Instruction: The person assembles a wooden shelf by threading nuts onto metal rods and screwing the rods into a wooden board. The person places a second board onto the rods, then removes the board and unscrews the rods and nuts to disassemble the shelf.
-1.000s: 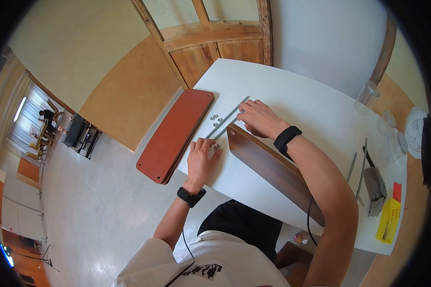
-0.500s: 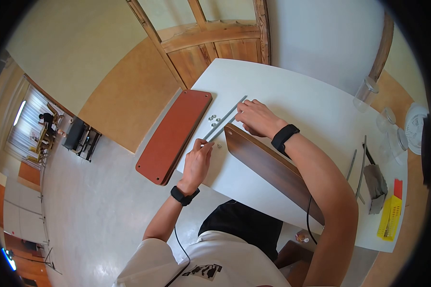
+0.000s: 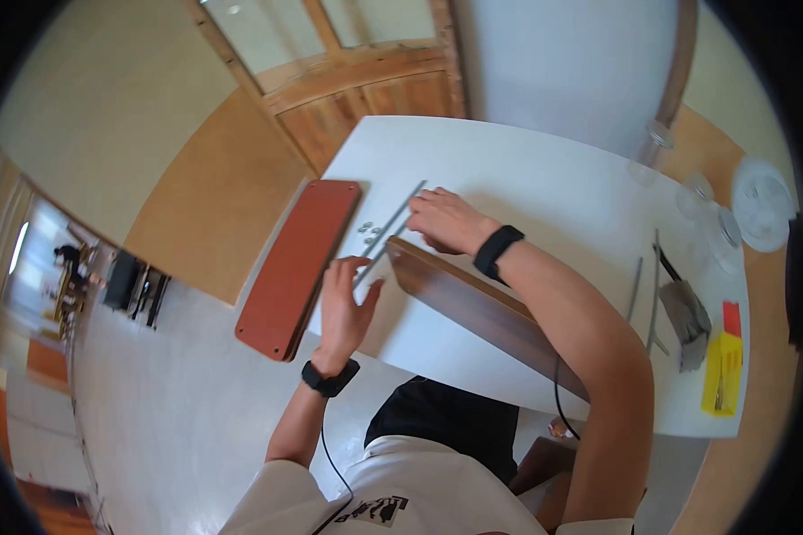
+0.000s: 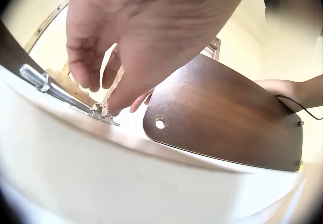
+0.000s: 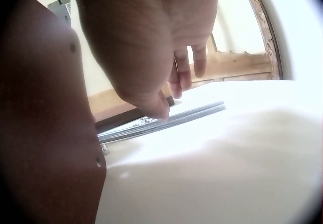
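My left hand (image 3: 341, 310) is at the near end of two thin grey metal rods (image 3: 401, 216), thumb spread away from the fingers. In the left wrist view it hangs over a rod end (image 4: 70, 100) carrying small metal fittings. My right hand (image 3: 448, 219) hovers around the far part of the rods, its fingers loosely bent and thumb apart in the right wrist view. Between the arms a dark brown board (image 3: 459, 290) stands on its long edge, a hole (image 4: 160, 123) near its corner. Several small nuts (image 3: 366, 228) lie left of the rods.
Stacked red-brown boards (image 3: 299, 267) lie on the white table's (image 3: 544, 160) left side, overhanging its edge. At the right are more rods (image 3: 635, 287), a grey cloth-like piece (image 3: 684, 325), a yellow basket (image 3: 721, 379) and clear jars (image 3: 723, 227).
The left hand, earlier pinching the rods' near end, has spread its thumb from its fingers. The right hand stays by the rods. The head view has shifted.
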The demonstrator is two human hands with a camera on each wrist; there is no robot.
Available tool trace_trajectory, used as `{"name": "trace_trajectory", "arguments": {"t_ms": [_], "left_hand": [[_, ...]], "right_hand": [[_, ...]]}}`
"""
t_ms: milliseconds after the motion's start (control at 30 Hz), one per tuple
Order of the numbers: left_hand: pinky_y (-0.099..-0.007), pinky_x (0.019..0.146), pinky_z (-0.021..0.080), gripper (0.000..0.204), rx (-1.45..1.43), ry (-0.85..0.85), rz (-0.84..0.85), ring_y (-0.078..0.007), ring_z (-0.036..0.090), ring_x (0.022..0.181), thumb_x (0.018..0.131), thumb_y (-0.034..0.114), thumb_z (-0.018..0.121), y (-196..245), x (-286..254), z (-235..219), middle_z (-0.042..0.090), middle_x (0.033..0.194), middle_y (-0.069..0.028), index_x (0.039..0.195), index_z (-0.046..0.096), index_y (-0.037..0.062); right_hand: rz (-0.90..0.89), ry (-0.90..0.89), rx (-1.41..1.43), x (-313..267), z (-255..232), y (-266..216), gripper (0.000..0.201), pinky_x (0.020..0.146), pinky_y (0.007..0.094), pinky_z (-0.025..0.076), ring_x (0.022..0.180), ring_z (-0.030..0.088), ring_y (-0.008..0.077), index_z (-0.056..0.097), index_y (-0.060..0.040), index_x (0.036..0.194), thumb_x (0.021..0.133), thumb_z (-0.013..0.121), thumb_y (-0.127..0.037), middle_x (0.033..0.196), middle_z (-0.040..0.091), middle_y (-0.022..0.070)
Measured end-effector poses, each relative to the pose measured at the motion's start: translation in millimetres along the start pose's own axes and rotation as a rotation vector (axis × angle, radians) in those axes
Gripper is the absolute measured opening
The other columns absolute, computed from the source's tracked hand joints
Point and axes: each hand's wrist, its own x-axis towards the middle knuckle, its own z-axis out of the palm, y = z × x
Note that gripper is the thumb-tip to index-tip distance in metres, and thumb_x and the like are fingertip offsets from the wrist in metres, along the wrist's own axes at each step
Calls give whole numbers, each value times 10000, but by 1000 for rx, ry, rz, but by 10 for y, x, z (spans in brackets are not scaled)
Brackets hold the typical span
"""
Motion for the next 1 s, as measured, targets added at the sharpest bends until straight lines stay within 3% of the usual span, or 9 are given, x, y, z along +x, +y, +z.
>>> {"name": "trace_trajectory", "arguments": {"t_ms": [167, 267, 367, 600, 667, 733, 800, 933, 1000], "left_hand": [[-399, 988, 488, 855, -336, 30, 40, -317, 506, 1340, 846, 112, 846, 208, 301, 37, 414, 1528, -171, 1538, 352, 27], [-337, 978, 481, 694, -786, -401, -174, -220, 578, 1225, 884, 79, 817, 106, 439, 48, 551, 1401, -115, 1471, 451, 19], [-295, 944, 478, 490, -844, -529, -170, -149, 599, 1113, 917, 21, 767, -86, 415, 207, 625, 1265, -54, 1352, 542, 21], [-284, 930, 476, 400, -865, -596, -154, -115, 588, 1056, 916, -16, 753, -48, 519, 176, 641, 1180, -35, 1267, 565, 23], [-275, 897, 475, 368, -831, -570, -85, -103, 594, 1031, 906, -10, 767, -125, 606, 221, 662, 1142, -34, 1225, 587, 27], [-265, 856, 470, 333, -642, -578, 44, -93, 607, 985, 889, -8, 785, -124, 730, 207, 676, 1066, -18, 1171, 612, 33], [-254, 815, 466, 308, -696, -580, 14, -88, 617, 939, 882, -7, 792, -99, 809, 251, 680, 1007, -2, 1138, 625, 34], [-254, 805, 487, 316, -744, -632, -51, -90, 622, 934, 890, -11, 782, -178, 1012, 339, 681, 1020, -9, 1161, 625, 31], [-267, 851, 499, 322, -795, -642, -22, -99, 628, 962, 898, -18, 770, -258, 1147, 413, 685, 1038, -14, 1181, 622, 26]], "right_hand": [[32, 35, -40, 31, 47, 12, 65, 878, 431, 507, 1072, 629, 274, 725, -134, 807, 803, 666, -108, 1006, 676, 78], [94, -52, -85, 69, -95, -2, 63, 838, 452, 553, 1022, 684, 311, 743, -114, 792, 788, 683, -97, 960, 715, 116], [125, -70, -91, 60, -180, 17, 82, 750, 454, 584, 893, 742, 329, 762, -97, 811, 766, 693, -88, 872, 754, 140], [219, -89, -118, -344, -963, 131, 87, 700, 480, 573, 815, 738, 362, 748, -62, 812, 765, 675, -69, 828, 745, 152], [291, -155, -112, -645, -1426, 148, 154, 702, 495, 566, 862, 733, 364, 754, -70, 912, 784, 672, -90, 887, 748, 154], [342, -83, -77, -1086, -1759, 241, 207, 735, 493, 562, 927, 719, 360, 727, -73, 1038, 850, 675, -140, 975, 744, 148], [436, 288, 130, -1702, -2018, 270, 168, 731, 450, 570, 876, 737, 341, 725, -104, 1019, 894, 692, -211, 912, 756, 122], [796, 769, 259, -2943, -2161, 164, 263, 716, 322, 523, 800, 685, 206, 671, -44, 1048, 988, 674, -301, 862, 710, 77], [1189, 767, 239, -3486, -1908, 59, 295, 675, 301, 496, 748, 639, 152, 667, -28, 1039, 1023, 637, -321, 835, 679, 47]]}}
